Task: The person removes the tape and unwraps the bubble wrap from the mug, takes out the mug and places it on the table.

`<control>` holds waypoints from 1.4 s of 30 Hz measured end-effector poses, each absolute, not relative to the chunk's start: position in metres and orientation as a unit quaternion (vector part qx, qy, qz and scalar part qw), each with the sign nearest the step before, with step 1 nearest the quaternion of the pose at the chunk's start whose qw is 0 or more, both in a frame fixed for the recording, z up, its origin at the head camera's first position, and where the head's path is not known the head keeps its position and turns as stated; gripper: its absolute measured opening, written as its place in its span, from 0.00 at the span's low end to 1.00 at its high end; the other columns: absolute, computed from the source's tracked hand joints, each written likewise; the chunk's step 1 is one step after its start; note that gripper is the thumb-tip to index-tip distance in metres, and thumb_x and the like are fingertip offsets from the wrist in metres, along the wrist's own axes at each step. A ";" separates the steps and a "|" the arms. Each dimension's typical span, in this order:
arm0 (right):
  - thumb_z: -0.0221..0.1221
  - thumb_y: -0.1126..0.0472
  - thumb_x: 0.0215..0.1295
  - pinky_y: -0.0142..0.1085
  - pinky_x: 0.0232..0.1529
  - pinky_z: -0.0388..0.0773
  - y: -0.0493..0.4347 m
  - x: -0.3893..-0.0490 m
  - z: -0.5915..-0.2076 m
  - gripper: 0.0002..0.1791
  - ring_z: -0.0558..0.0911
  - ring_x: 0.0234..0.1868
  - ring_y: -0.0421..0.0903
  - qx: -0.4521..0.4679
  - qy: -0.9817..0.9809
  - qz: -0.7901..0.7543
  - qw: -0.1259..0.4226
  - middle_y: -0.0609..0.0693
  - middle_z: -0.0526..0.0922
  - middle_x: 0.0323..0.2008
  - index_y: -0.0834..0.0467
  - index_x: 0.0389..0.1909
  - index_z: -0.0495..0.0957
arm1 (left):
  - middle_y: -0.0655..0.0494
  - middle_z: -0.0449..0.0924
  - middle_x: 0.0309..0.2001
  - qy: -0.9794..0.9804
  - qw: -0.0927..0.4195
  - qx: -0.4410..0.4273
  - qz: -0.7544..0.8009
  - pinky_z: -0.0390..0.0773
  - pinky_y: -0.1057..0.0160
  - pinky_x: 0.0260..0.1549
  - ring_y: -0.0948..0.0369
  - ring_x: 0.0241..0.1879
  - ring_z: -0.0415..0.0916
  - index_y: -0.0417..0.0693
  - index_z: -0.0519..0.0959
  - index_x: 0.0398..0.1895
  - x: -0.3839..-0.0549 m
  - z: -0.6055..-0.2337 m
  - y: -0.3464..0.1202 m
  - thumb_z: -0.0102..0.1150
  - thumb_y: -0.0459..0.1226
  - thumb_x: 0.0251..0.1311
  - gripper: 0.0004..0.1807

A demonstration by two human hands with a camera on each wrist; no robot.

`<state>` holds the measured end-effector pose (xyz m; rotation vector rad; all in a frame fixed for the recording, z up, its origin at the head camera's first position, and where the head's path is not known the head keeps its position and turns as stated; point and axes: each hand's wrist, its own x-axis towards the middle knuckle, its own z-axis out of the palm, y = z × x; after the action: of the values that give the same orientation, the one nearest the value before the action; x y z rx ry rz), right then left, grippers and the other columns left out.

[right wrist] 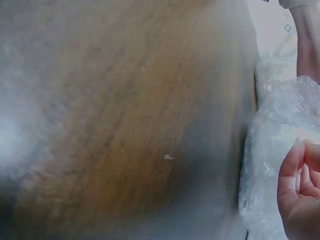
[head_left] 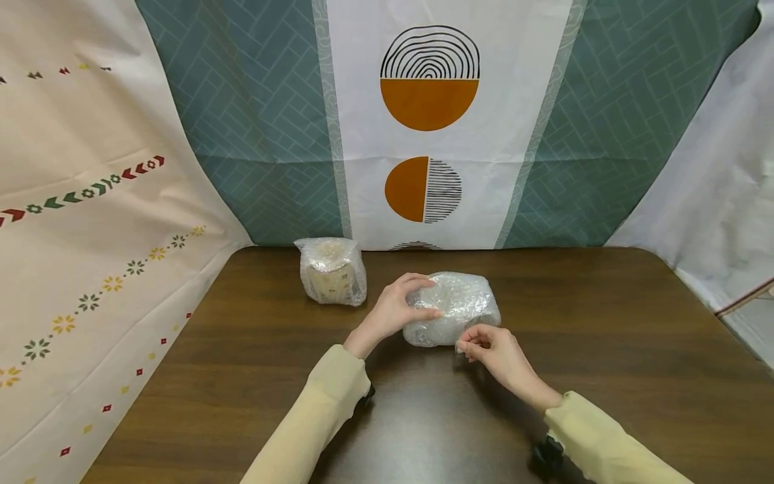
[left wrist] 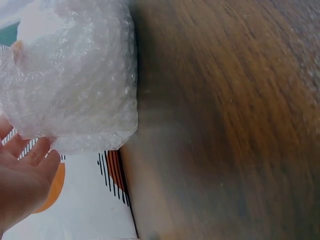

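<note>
A bundle in clear bubble wrap (head_left: 456,296) lies near the middle of the table. My left hand (head_left: 396,306) holds its left end, fingers over the far side and thumb on the near side. From the left wrist, the fingertips of that hand (left wrist: 27,172) show against the edge of the wrap (left wrist: 85,85). At the bundle's near right corner, my right hand (head_left: 492,349) pinches a small see-through bit of the wrapping between thumb and forefinger. In the right wrist view this hand (right wrist: 302,195) overlaps the wrapped bundle (right wrist: 262,165), thumb and forefinger tips together.
Farther left stands a second bubble-wrapped object (head_left: 332,272), a pale patterned piece showing through. The brown wooden table (head_left: 605,323) backs onto a hanging cloth (head_left: 272,121). A tiny white scrap (right wrist: 168,157) shows on the table in the right wrist view.
</note>
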<state>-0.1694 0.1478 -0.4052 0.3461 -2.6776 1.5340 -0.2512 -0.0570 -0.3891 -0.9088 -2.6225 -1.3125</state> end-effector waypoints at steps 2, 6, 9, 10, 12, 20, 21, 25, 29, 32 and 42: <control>0.62 0.66 0.55 0.34 0.26 0.73 0.148 -0.169 -0.406 0.03 0.77 0.23 0.45 0.103 -0.863 0.494 0.015 0.47 0.77 0.20 0.61 0.26 0.78 | 0.56 0.69 0.54 -0.854 0.035 -0.297 -0.426 0.62 0.60 0.52 0.61 0.54 0.64 0.47 0.76 0.52 -0.251 -0.390 -0.057 0.70 0.47 0.44 0.30; 0.63 0.64 0.55 0.34 0.26 0.73 0.149 -0.168 -0.407 0.04 0.77 0.23 0.45 0.096 -0.862 0.498 0.019 0.48 0.78 0.21 0.60 0.27 0.78 | 0.56 0.69 0.54 -0.855 0.033 -0.293 -0.428 0.61 0.59 0.52 0.61 0.54 0.64 0.47 0.76 0.52 -0.251 -0.389 -0.058 0.70 0.47 0.44 0.30; 0.64 0.62 0.54 0.34 0.25 0.73 0.150 -0.168 -0.407 0.04 0.76 0.23 0.45 0.098 -0.858 0.503 0.024 0.49 0.78 0.21 0.59 0.27 0.79 | 0.56 0.68 0.54 -0.855 0.030 -0.290 -0.428 0.61 0.59 0.52 0.61 0.54 0.63 0.48 0.76 0.52 -0.251 -0.389 -0.058 0.69 0.48 0.44 0.30; 0.64 0.62 0.54 0.33 0.25 0.73 0.150 -0.168 -0.407 0.05 0.76 0.23 0.45 0.099 -0.857 0.504 0.027 0.50 0.78 0.21 0.59 0.27 0.79 | 0.56 0.68 0.54 -0.855 0.029 -0.290 -0.430 0.62 0.59 0.52 0.61 0.54 0.63 0.48 0.76 0.52 -0.251 -0.389 -0.058 0.69 0.48 0.44 0.30; 0.64 0.62 0.54 0.33 0.25 0.72 0.151 -0.168 -0.407 0.05 0.76 0.23 0.45 0.103 -0.855 0.507 0.031 0.51 0.78 0.21 0.59 0.28 0.79 | 0.56 0.68 0.55 -0.855 0.028 -0.291 -0.429 0.62 0.60 0.52 0.61 0.55 0.63 0.48 0.75 0.52 -0.251 -0.389 -0.058 0.69 0.48 0.44 0.30; 0.64 0.61 0.54 0.32 0.26 0.72 0.153 -0.166 -0.403 0.06 0.76 0.24 0.47 0.094 -0.835 0.539 0.051 0.53 0.79 0.23 0.59 0.29 0.78 | 0.56 0.68 0.55 -0.855 0.029 -0.290 -0.429 0.62 0.60 0.52 0.61 0.55 0.63 0.48 0.75 0.53 -0.251 -0.389 -0.059 0.69 0.48 0.45 0.30; 0.64 0.61 0.54 0.32 0.26 0.72 0.153 -0.165 -0.401 0.06 0.76 0.24 0.47 0.094 -0.830 0.546 0.055 0.54 0.79 0.24 0.60 0.29 0.78 | 0.56 0.68 0.55 -0.855 0.028 -0.291 -0.429 0.62 0.60 0.52 0.62 0.55 0.63 0.48 0.75 0.53 -0.251 -0.389 -0.059 0.69 0.47 0.45 0.30; 0.62 0.64 0.57 0.35 0.27 0.74 0.150 -0.157 -0.390 0.05 0.77 0.26 0.53 0.092 -0.820 0.562 0.067 0.57 0.80 0.25 0.63 0.29 0.77 | 0.56 0.67 0.56 -0.853 0.025 -0.292 -0.432 0.63 0.60 0.52 0.61 0.55 0.63 0.47 0.75 0.53 -0.251 -0.389 -0.059 0.69 0.48 0.45 0.30; 0.58 0.66 0.60 0.40 0.28 0.75 0.151 -0.153 -0.387 0.06 0.76 0.26 0.56 0.088 -0.812 0.573 0.075 0.58 0.80 0.25 0.66 0.29 0.77 | 0.56 0.67 0.56 -0.853 0.025 -0.294 -0.431 0.63 0.61 0.51 0.61 0.55 0.63 0.48 0.75 0.53 -0.251 -0.389 -0.058 0.69 0.48 0.44 0.30; 0.58 0.62 0.61 0.39 0.29 0.75 0.157 -0.157 -0.395 0.09 0.76 0.25 0.53 0.069 -0.809 0.579 0.074 0.55 0.80 0.25 0.67 0.30 0.77 | 0.57 0.67 0.56 -0.854 0.023 -0.292 -0.430 0.63 0.61 0.51 0.62 0.55 0.63 0.48 0.75 0.53 -0.251 -0.388 -0.058 0.70 0.47 0.44 0.30; 0.60 0.55 0.59 0.35 0.24 0.76 0.173 -0.168 -0.413 0.19 0.75 0.24 0.45 -0.025 -0.771 0.635 0.050 0.57 0.79 0.27 0.71 0.31 0.77 | 0.57 0.67 0.56 -0.855 0.016 -0.286 -0.432 0.62 0.61 0.51 0.62 0.55 0.62 0.47 0.75 0.53 -0.250 -0.388 -0.058 0.70 0.46 0.44 0.30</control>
<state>-0.1680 0.1731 -0.4133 -0.0776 -2.3465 1.9323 -0.2501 -0.0577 -0.3878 -0.8894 -2.6606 -1.3427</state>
